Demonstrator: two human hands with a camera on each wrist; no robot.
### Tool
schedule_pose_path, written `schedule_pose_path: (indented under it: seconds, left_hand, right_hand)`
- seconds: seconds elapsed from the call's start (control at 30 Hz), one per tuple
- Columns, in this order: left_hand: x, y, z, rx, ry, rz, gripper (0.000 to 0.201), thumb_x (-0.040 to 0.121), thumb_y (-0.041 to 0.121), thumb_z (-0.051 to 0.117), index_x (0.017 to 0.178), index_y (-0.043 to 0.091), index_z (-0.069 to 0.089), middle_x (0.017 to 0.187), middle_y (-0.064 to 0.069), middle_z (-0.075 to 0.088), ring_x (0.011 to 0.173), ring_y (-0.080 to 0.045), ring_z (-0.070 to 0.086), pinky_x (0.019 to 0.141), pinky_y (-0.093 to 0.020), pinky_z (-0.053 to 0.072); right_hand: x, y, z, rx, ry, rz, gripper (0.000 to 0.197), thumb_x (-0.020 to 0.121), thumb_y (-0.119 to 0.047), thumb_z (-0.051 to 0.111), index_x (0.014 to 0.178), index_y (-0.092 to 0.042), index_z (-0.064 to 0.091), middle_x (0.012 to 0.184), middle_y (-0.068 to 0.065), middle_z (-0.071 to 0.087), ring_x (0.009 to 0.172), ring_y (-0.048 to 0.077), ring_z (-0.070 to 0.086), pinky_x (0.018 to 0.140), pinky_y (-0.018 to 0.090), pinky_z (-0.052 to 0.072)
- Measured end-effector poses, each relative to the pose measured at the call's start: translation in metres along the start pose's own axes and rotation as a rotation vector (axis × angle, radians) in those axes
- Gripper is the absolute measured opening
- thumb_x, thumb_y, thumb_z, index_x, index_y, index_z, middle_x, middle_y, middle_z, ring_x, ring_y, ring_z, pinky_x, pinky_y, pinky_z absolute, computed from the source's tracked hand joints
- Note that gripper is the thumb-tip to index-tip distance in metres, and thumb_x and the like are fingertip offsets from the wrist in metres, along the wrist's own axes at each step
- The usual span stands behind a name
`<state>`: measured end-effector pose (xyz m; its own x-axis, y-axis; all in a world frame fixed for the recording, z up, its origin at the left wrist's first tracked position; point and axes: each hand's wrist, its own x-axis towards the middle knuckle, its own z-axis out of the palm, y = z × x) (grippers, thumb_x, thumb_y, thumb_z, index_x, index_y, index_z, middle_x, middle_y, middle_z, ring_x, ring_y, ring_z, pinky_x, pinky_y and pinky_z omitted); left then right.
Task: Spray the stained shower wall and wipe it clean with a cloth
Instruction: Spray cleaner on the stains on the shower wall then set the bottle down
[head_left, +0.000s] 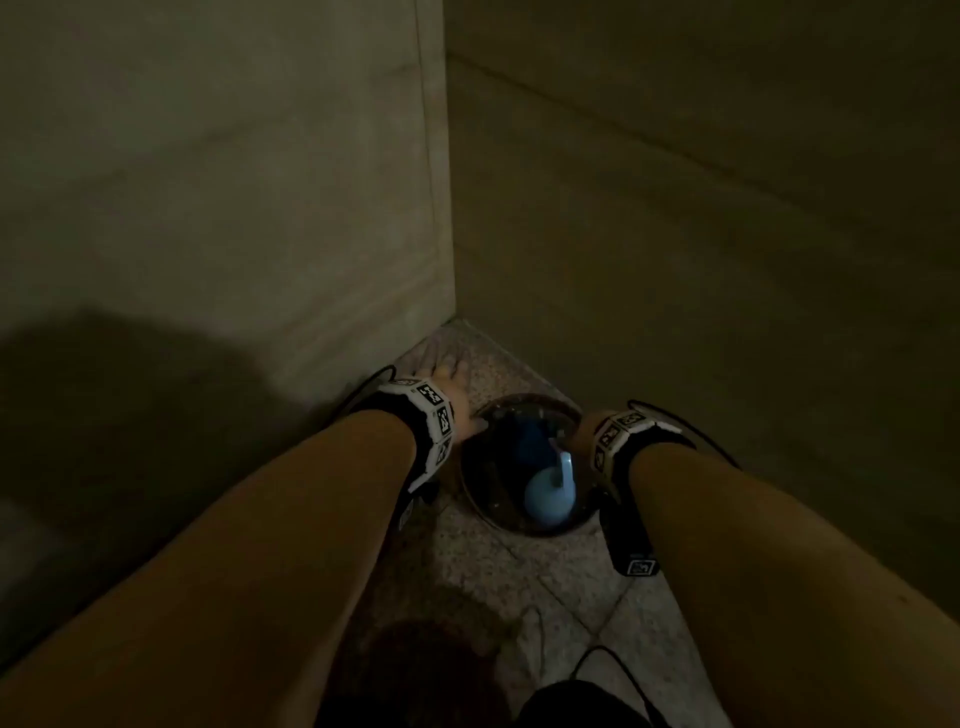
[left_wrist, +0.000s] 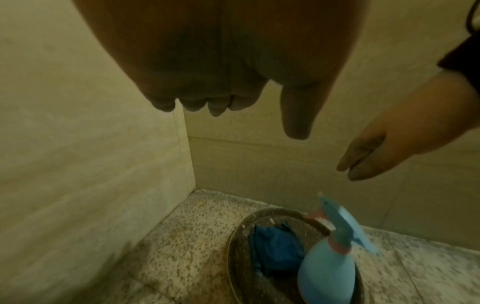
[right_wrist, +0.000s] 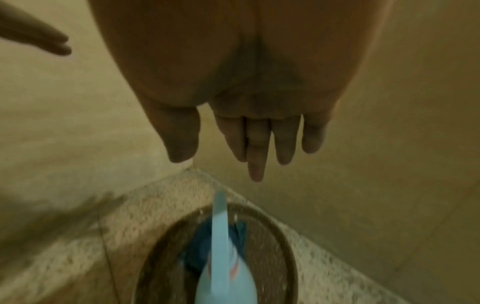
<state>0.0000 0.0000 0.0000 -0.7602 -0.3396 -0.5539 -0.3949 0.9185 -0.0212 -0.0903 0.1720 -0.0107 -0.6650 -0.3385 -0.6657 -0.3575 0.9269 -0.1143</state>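
Down in the corner where two beige tiled walls (head_left: 223, 171) meet, I have both hands over a dark round bucket (head_left: 480, 499) that stands on the speckled floor (head_left: 561, 577). My left hand (head_left: 457, 387) is at about ten o'clock from the bucket, above its rim; from the left wrist view its fingers (left_wrist: 192, 103) hang loosely curled with the thumb straight, and it holds nothing. My right hand (left_wrist: 394, 142) is at about three o'clock from the bucket, mostly hidden behind its wrist band in the head view; the right wrist view shows its fingers (right_wrist: 255, 148) stretched out and slightly spread, also empty, hovering above the bucket without touching anything. Inside the bucket stands a light blue spray bottle (left_wrist: 324, 269), its nozzle (left_wrist: 326, 202) rising above the rim on the side near the right wall. A dark blue cloth (left_wrist: 275, 246) lies crumpled in the bucket just beside the bottle, toward the corner.
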Motion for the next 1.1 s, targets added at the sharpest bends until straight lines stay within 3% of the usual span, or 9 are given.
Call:
schedule_pose_path:
  seconds: [0.23,0.37,0.47,0.53,0.63,0.77,0.87,1.0,1.1]
  left_hand:
    - [0.017,0.006,0.027,0.051,-0.038,0.019,0.095,0.088,0.062,0.04,0.149,0.013,-0.014,0.158,-0.006,-0.017,0.146,-0.029,-0.014,0.12,-0.044,-0.002]
    - [0.024,0.005,0.037,0.057,-0.068,0.009,0.096,0.088,0.064,0.039,0.149,0.014,-0.014,0.158,-0.005,-0.017,0.146,-0.029,-0.015,0.12,-0.045,-0.002]
    - [0.023,0.004,0.039,0.034,-0.084,0.005,0.094,0.089,0.062,0.04,0.15,0.015,-0.013,0.159,-0.005,-0.016,0.146,-0.029,-0.014,0.12,-0.045,-0.002]
    - [0.018,0.004,0.039,0.04,-0.099,-0.001,0.093,0.089,0.061,0.041,0.15,0.015,-0.014,0.159,-0.005,-0.015,0.146,-0.03,-0.013,0.119,-0.046,-0.001]
    - [0.016,0.002,0.037,0.03,-0.113,-0.013,0.092,0.09,0.06,0.04,0.15,0.015,-0.014,0.159,-0.005,-0.015,0.146,-0.03,-0.012,0.119,-0.045,0.001]
    - [0.014,-0.003,0.031,0.009,-0.099,-0.014,0.092,0.09,0.06,0.041,0.15,0.016,-0.012,0.159,-0.004,-0.012,0.147,-0.03,-0.009,0.12,-0.045,0.003]
    - [0.01,-0.006,0.027,-0.005,-0.069,-0.018,0.092,0.089,0.06,0.042,0.151,0.016,-0.009,0.16,-0.005,-0.008,0.147,-0.031,-0.007,0.12,-0.048,0.007]
    - [-0.004,-0.007,0.007,-0.013,-0.044,-0.014,0.09,0.09,0.058,0.042,0.151,0.015,-0.009,0.16,-0.006,-0.008,0.147,-0.032,-0.007,0.12,-0.045,0.006]
    - [-0.017,-0.009,-0.018,-0.014,-0.032,-0.009,0.09,0.091,0.058,0.04,0.151,0.015,-0.01,0.16,-0.006,-0.008,0.147,-0.032,-0.006,0.12,-0.045,0.007]
  right_hand:
    - [0.043,0.009,0.034,-0.125,-0.082,-0.07,0.053,0.103,-0.031,0.034,0.151,-0.013,0.02,0.154,0.01,0.027,0.137,0.029,0.033,0.107,0.038,0.033]
    - [0.061,0.009,0.053,-0.151,-0.103,-0.025,0.043,0.098,-0.02,0.047,0.135,0.001,0.044,0.143,0.019,0.043,0.132,0.032,0.042,0.106,0.038,0.034]
    - [0.069,0.01,0.06,-0.089,-0.066,0.01,0.046,0.093,-0.015,0.056,0.135,0.001,0.045,0.14,0.02,0.045,0.13,0.033,0.043,0.104,0.037,0.036]
    - [0.076,0.009,0.066,-0.107,-0.081,0.005,0.057,0.094,-0.017,0.053,0.144,0.0,0.031,0.148,0.019,0.035,0.135,0.033,0.037,0.107,0.038,0.035]
    - [0.087,0.009,0.072,-0.194,-0.095,-0.074,0.065,0.098,-0.021,0.045,0.152,-0.021,0.01,0.158,0.01,0.013,0.141,0.031,0.026,0.112,0.039,0.033]
    - [0.074,0.001,0.063,-0.066,-0.041,-0.03,0.057,0.093,-0.015,0.055,0.144,-0.004,0.031,0.147,0.018,0.035,0.134,0.034,0.037,0.107,0.039,0.036]
    - [0.072,-0.001,0.047,0.042,0.015,-0.007,0.055,0.091,-0.021,0.056,0.141,-0.009,0.037,0.141,0.014,0.045,0.126,0.031,0.048,0.099,0.037,0.044]
    - [0.055,-0.014,0.01,0.036,0.007,-0.043,0.038,0.093,-0.025,0.055,0.126,-0.007,0.052,0.106,0.011,0.06,0.095,0.026,0.061,0.071,0.029,0.046]
    - [0.029,-0.029,-0.022,-0.022,0.048,-0.048,0.045,0.092,-0.029,0.056,0.13,-0.006,0.051,0.122,0.013,0.06,0.108,0.028,0.061,0.076,0.031,0.047]
